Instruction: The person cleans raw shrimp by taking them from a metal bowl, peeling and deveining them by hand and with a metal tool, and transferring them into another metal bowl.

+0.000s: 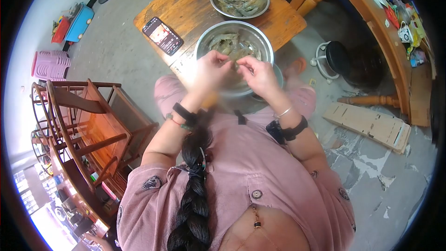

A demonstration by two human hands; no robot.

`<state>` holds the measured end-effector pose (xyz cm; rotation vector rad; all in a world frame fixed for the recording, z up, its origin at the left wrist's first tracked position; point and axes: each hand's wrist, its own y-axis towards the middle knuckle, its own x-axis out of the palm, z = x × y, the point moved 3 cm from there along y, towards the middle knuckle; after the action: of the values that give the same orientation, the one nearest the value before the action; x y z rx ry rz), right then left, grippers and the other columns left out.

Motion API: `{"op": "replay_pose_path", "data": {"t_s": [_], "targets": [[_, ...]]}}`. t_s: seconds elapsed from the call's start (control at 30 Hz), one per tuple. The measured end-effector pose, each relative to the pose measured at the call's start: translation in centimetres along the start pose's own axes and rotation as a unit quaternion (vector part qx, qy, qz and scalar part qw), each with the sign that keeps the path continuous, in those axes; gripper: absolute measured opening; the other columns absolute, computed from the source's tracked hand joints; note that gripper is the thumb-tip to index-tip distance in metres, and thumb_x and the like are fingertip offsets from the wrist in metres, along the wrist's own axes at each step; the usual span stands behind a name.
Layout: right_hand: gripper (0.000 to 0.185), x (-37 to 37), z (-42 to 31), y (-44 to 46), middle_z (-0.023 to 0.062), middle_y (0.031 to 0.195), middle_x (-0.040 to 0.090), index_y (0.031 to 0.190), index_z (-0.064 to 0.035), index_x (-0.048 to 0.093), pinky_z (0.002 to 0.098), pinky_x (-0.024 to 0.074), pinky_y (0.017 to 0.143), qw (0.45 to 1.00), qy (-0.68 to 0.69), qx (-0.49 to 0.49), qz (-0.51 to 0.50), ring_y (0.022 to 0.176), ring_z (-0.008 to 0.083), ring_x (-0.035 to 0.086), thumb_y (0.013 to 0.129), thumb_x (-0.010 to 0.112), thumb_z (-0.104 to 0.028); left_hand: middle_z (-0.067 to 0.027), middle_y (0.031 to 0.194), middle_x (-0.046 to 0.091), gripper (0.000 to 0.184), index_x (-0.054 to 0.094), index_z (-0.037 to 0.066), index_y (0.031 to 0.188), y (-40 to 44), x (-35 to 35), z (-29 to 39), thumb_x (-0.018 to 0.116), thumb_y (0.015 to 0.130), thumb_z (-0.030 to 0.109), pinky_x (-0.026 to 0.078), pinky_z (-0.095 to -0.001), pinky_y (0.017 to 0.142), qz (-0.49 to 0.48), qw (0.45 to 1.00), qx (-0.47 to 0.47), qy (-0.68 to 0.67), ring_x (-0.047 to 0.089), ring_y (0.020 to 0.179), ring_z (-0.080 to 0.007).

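Over the near steel bowl (199, 46), my left hand (211, 69) and my right hand (258, 75) meet with fingertips pinched together. Between them is a small greyish shrimp (236, 65), mostly covered by the fingers. Raw shrimp (226, 42) lie in the bowl below, near its far side. My left hand is partly smeared by motion and glare. Another metal rim (280, 75) shows just under the right side of this bowl. Farther back, a second steel bowl (214, 4) holds more raw shrimp (240, 2).
Both bowls are at a wooden table (188, 0), with a lit phone (162, 36) at its left edge. A wooden chair (104, 121) stands at left, near stacked pink stools (51, 64). At right are a black round stool (337, 57) and flattened cardboard (367, 125).
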<state>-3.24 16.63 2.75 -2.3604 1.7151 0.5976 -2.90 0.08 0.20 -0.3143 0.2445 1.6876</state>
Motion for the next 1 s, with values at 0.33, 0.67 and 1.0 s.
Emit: {"op": "replay_pose_path", "data": {"t_s": [0.33,0.67,1.0], "targets": [[0.012,0.2,-0.2,0.0,0.0154,0.075,0.067,0.095,-0.0009,0.062,0.0364,0.0523,0.063,0.999,-0.012,-0.032,0.009,0.071,0.0294,0.068,0.084,0.057,-0.004,-0.0025,0.077,0.064,0.017,0.063,-0.001,0.084,0.2,-0.3,-0.4,0.074,0.073,0.006,0.047,-0.0214,0.064,0.018,0.998,0.064,0.018,0.056,0.069,-0.0069],[0.012,-0.2,-0.6,0.2,0.0166,0.075,0.066,0.095,-0.0011,0.062,0.0383,0.052,0.063,0.997,-0.041,-0.06,0.026,0.071,0.0314,0.067,0.084,0.057,-0.005,-0.0054,0.089,0.067,0.015,0.062,0.0,0.085,0.3,0.0,-1.0,0.072,0.074,0.003,0.046,-0.0206,0.065,0.018,0.992,0.122,0.001,0.055,0.072,-0.0068],[0.011,-0.2,-0.3,0.4,0.0193,0.075,0.064,0.092,-0.0016,0.063,0.041,0.0509,0.061,0.997,-0.045,-0.057,0.03,0.07,0.0352,0.064,0.082,0.059,-0.005,-0.0065,0.093,0.069,0.015,0.062,0.001,0.085,0.0,-0.1,-0.1,0.072,0.074,0.003,0.046,-0.0213,0.062,0.025,0.993,0.116,0.018,0.054,0.07,-0.0067]]}}
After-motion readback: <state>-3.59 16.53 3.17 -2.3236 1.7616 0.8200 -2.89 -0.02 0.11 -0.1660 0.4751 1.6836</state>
